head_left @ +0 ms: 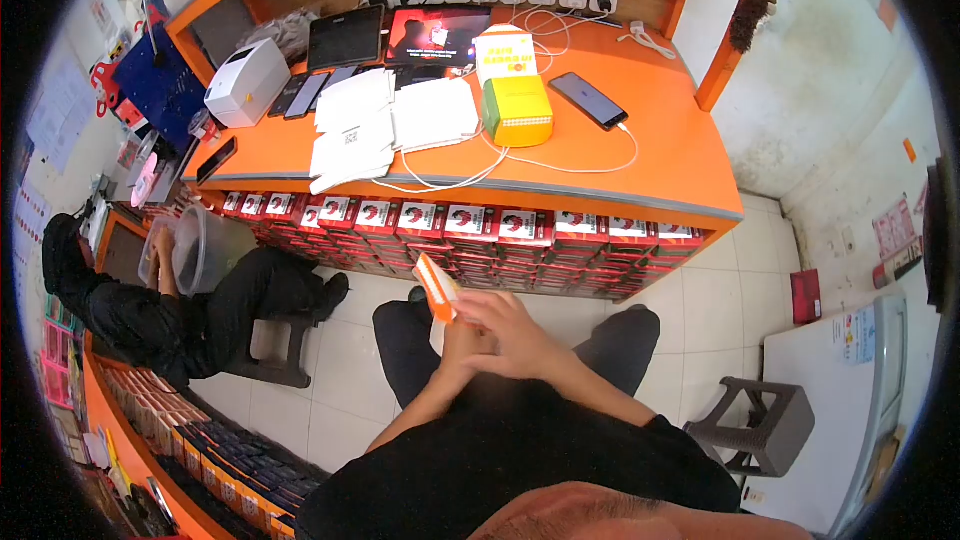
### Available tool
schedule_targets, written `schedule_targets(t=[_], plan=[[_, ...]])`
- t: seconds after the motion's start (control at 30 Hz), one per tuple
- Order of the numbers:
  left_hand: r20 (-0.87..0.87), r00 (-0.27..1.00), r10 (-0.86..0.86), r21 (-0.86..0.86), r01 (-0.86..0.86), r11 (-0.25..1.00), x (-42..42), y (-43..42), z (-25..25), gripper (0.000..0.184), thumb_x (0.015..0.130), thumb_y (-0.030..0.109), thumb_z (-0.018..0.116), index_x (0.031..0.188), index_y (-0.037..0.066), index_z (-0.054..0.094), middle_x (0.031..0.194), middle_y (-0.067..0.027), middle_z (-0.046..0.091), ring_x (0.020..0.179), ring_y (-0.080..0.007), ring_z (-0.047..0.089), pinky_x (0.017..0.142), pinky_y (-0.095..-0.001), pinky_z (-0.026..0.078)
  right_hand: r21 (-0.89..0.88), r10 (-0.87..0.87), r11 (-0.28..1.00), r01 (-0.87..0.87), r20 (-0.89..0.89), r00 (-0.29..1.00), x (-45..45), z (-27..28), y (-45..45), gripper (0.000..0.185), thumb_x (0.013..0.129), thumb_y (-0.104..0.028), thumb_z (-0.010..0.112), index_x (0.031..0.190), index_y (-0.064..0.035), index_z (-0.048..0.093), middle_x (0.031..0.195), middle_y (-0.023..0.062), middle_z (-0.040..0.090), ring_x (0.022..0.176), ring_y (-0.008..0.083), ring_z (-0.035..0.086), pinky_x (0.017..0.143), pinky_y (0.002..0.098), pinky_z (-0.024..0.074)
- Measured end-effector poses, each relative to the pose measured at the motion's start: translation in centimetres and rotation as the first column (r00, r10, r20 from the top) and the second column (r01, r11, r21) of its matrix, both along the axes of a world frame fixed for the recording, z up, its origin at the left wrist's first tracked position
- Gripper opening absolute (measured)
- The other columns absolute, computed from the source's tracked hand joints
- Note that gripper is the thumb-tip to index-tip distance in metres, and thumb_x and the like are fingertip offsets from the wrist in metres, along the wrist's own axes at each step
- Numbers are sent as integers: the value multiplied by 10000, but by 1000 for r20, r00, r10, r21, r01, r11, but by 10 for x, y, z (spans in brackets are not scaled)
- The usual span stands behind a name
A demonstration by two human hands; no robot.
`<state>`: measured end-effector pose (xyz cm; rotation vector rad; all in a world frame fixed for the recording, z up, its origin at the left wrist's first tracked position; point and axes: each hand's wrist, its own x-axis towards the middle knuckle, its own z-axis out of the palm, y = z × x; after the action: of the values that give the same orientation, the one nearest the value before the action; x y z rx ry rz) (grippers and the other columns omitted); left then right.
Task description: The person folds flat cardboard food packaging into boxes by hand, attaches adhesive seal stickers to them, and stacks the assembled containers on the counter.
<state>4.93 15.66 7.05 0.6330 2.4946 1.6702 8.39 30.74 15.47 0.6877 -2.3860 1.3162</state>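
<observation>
An orange and white folded card or small carton [437,288] is held upright in front of my lap, below the desk edge. My left hand [462,345] is closed round its lower end. Over it lies my right hand [505,332], its fingers bent against the carton's lower right side and my left hand; whether it grips the carton is partly hidden. On the orange desk [640,155] ahead are a yellow and green box [518,112] with its white and yellow lid [506,55] raised, and stacks of white paper sheets [435,113].
A phone [588,100] with a cable lies on the desk, left of it a white printer [247,83] and tablets. Red boxes [470,222] fill the shelf below. A person in black [150,310] sits at left with a clear tub [205,248]. A grey stool [755,427] stands right.
</observation>
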Motion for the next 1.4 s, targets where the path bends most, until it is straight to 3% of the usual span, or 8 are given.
schedule_targets(t=[0.07,0.1,0.23,0.4,0.57,0.63,0.9,1.4], plan=[[-342,939,-44,94,80,992,-2,4,3,220,795,114,740,981,22,667,843,-126,708,787,-312,715,650,-415,550,36,-26,999,27,-9,1000,-3,-13,-7,541,846,-125,734,1369,-91,599,1347,136,577,1231,368,541,1050,460,444],[-183,977,-108,-221,66,973,-2,1,-6,244,794,76,738,1015,8,660,937,-156,714,855,-326,723,694,-427,566,4,-111,994,111,-38,993,-4,-17,-8,413,865,-78,707,1276,-69,669,1243,130,633,1134,343,610,967,429,501],[148,989,-15,-1,15,1000,2,0,17,223,855,33,719,1061,1,640,1088,-176,703,1009,-304,710,859,-413,579,-206,-395,896,393,35,918,-11,-21,-6,252,897,-28,678,1145,-21,720,1020,136,691,896,312,688,807,384,560],[419,904,-88,659,-236,714,-12,-9,35,306,1084,324,497,1166,35,562,1218,-106,607,1167,-207,596,1030,-430,503,-95,-304,948,304,16,953,-10,-27,8,245,891,-35,707,1134,-30,728,1018,125,697,907,302,693,811,384,559],[512,856,-70,598,-296,745,-25,-17,38,131,1045,183,575,1093,68,533,1057,-61,659,976,-153,665,901,-382,556,-77,-270,961,265,-68,960,-12,-30,5,213,884,-44,732,1096,-24,734,1000,118,703,894,286,697,782,364,570],[493,870,4,572,-328,751,-25,-14,38,121,993,72,653,1052,51,549,987,-47,661,834,-115,652,774,-279,552,-159,-330,922,353,154,931,-6,-27,3,199,890,-48,733,1086,-13,731,1000,118,702,881,275,699,750,352,575],[-194,935,297,343,-219,913,-6,3,40,63,924,-11,720,928,-20,659,978,-70,654,859,-96,616,758,-235,499,-271,-340,894,357,108,934,-4,-23,-11,178,904,-44,729,1072,15,720,1063,143,703,932,253,705,777,331,574],[271,963,1,528,-149,836,-11,3,42,57,991,5,637,1030,-31,617,988,-103,710,899,-144,706,834,-275,561,-525,-194,799,293,236,952,-17,-14,8,90,946,-69,681,954,14,716,1192,135,664,1148,237,616,1008,364,468]])
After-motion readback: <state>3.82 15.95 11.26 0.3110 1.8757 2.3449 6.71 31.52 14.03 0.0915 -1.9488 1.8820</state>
